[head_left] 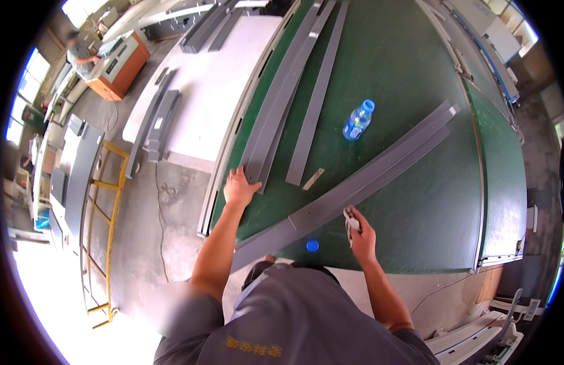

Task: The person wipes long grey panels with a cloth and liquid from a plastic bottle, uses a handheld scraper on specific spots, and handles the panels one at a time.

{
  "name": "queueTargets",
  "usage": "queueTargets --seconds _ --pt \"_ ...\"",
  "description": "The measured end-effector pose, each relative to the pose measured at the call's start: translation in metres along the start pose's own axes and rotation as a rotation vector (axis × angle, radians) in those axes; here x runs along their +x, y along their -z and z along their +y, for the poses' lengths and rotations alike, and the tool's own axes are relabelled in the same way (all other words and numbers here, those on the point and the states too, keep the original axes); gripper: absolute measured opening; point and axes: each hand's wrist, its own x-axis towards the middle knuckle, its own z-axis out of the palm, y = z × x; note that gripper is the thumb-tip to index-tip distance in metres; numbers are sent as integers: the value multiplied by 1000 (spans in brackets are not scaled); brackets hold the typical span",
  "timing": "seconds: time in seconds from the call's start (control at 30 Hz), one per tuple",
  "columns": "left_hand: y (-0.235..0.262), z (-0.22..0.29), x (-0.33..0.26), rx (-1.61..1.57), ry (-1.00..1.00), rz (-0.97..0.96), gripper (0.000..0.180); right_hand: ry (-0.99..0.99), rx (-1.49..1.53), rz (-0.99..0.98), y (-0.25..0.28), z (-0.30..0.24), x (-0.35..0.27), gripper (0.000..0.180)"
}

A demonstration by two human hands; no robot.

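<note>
My left hand is at the near end of a stack of long grey strips lying on the green tabletop. Its fingers bend over the corner of the stack and its thumb reaches across the end. In my right hand is a crumpled whitish rag, pinched between thumb and fingers. Another pair of long grey strips runs slantwise across the table in front of me, just left of that hand. A narrower grey strip lies alone between the two groups.
A blue-labelled plastic bottle stands mid-table; a blue cap lies near the front edge. Beside the strips is a small pale flat piece. More grey profiles rest on a white table at left, past a yellow-framed cart. A person stands by an orange-and-white machine.
</note>
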Motion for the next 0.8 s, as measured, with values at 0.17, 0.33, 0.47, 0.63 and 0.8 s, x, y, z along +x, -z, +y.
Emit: queueTargets --seconds 0.17,0.33,0.47,0.63,0.8 --pt "22 -5 26 -111 8 -22 86 -59 45 12 2 13 -25 58" --pt "72 39 29 -491 0 -252 73 -130 30 49 1 1 -31 56" --pt "74 -40 -29 -560 -64 -80 62 -34 209 -83 -44 -11 -5 49" --pt "112 -43 -118 -567 -240 -163 78 326 368 -111 -16 -11 34 38" --pt "141 -95 -194 -542 -417 -207 76 430 356 -152 -2 -85 61 36"
